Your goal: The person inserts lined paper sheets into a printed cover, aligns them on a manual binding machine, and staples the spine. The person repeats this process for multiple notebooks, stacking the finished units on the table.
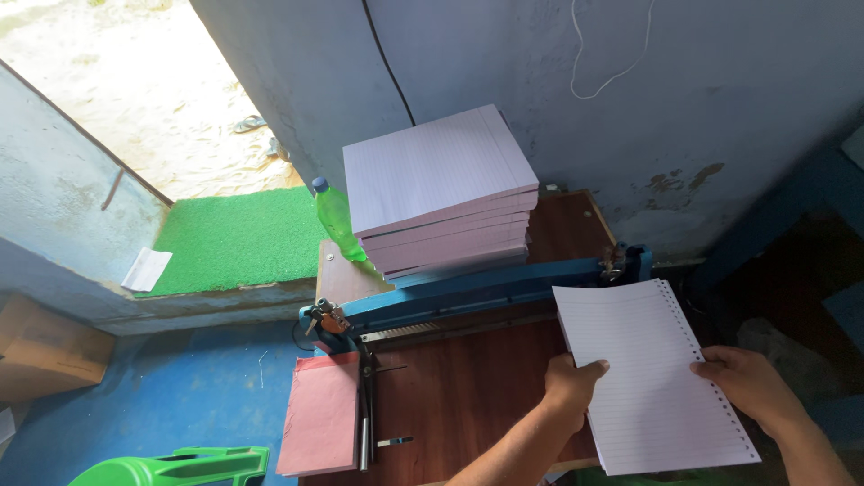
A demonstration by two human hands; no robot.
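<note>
Cut off by the lower picture edge: both forearms, green plastic thing (175, 466), pink sheets (319, 416) at the tabletop's (468, 396) left edge; hidden behind the ruled stack (441, 193), most of the green bottle (337, 220).

We see daylight pouring in from the doorway (135, 99) at the upper left, where the ground outside is washed out. The lower right corner lies in deep shadow. The stack of paper (441, 193) is evenly lit, sharp, without glare.
</note>
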